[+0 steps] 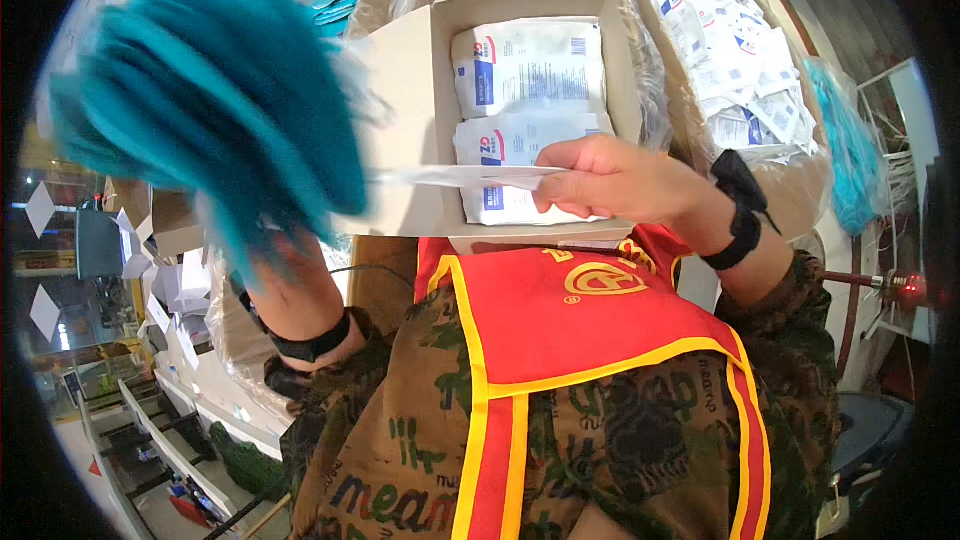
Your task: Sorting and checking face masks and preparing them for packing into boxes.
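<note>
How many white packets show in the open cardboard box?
2: a far packet and a near packet, the near one partly behind the right hand. More may lie hidden beneath.

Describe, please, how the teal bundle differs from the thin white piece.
The teal bundle is thick and layered; the thin white piece looks flat, seen nearly edge-on. The teal bundle is strongly blurred; the thin white piece is clearer. The teal bundle is in the left hand, the thin white piece in the right hand. Both are hand-held.
</note>
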Tool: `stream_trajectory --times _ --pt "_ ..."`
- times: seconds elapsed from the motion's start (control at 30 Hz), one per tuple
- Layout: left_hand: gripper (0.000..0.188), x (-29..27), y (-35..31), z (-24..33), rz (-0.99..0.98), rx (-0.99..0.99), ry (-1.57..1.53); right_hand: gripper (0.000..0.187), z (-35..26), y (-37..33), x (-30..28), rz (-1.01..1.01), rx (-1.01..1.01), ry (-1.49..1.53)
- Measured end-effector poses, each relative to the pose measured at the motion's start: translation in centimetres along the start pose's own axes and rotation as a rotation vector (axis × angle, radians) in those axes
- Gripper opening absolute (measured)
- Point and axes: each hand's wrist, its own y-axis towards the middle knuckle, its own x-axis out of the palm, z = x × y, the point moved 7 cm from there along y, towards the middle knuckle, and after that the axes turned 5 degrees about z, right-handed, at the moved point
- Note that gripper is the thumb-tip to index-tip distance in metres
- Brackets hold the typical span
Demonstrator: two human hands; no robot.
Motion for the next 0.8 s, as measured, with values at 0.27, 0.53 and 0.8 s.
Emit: stream_trajectory --times 0.27,0.53,0.8 --pt "0.051 8.1 -2.2 -4.9 -0.621 0.120 1.694 0.024 -7.5 -2.5 -1.3 -0.002 -0.214 -0.378" --pt "0.044 4.7 -2.7 -3.4 -0.507 0.273 2.052 0.032 -5.5 -7.4 -0.8 0.008 -0.136 -0.395" --pt "0.048 3.3 -1.3 -2.9 -0.509 0.430 2.128 0.032 -4.8 -12.7 -1.5 0.115 -0.009 -0.438"
